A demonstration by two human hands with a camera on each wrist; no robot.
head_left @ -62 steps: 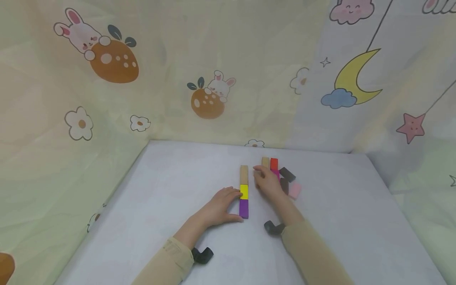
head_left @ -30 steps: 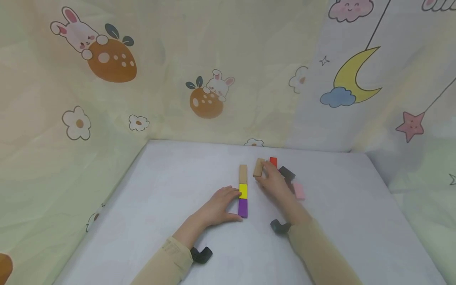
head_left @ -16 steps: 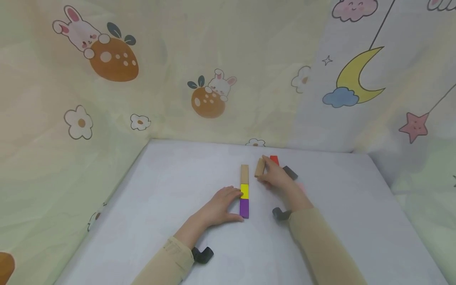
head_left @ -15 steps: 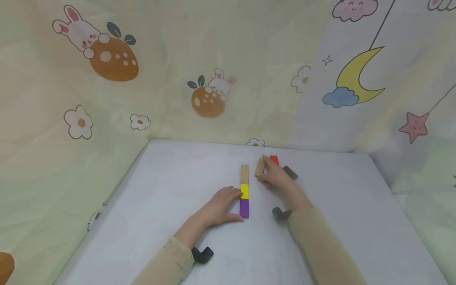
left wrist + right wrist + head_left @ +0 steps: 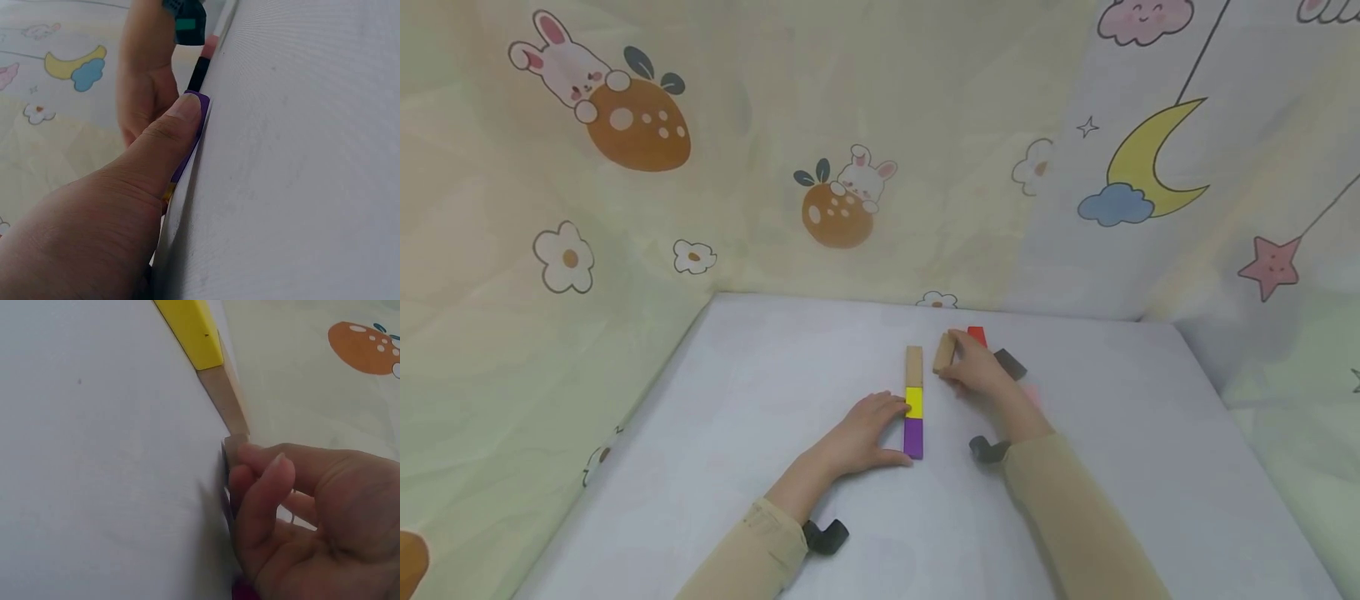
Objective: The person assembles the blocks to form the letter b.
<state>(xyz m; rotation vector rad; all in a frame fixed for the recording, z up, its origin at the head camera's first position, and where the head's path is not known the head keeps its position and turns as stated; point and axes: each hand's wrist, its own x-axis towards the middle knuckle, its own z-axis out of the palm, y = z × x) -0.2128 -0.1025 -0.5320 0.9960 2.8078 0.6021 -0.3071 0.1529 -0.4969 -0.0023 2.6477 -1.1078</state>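
A row of three flat blocks lies on the white table (image 5: pixel 760 433): tan block (image 5: pixel 913 367), yellow block (image 5: pixel 913 402), purple block (image 5: pixel 913 438). My left hand (image 5: pixel 891 429) rests against the row's left side. Its thumb (image 5: pixel 181 122) presses the purple block (image 5: pixel 199 103). My right hand (image 5: pixel 957 367) pinches a second tan block (image 5: pixel 943 352), tilted, just right of the row's far end. In the right wrist view the fingers (image 5: pixel 262 487) grip that block (image 5: pixel 229 453) beside the row's tan block (image 5: pixel 225 400) and yellow block (image 5: pixel 190 331).
Behind the right hand lie a red block (image 5: pixel 977 335), a dark block (image 5: pixel 1010 364) and a pink block (image 5: pixel 1033 393), mostly hidden. Patterned fabric walls (image 5: pixel 850 167) close the table at the back and both sides.
The right hand has picked the second tan block out of the cluster beside the red one and carried it slightly left, tilted. The left hand and the row have not moved.
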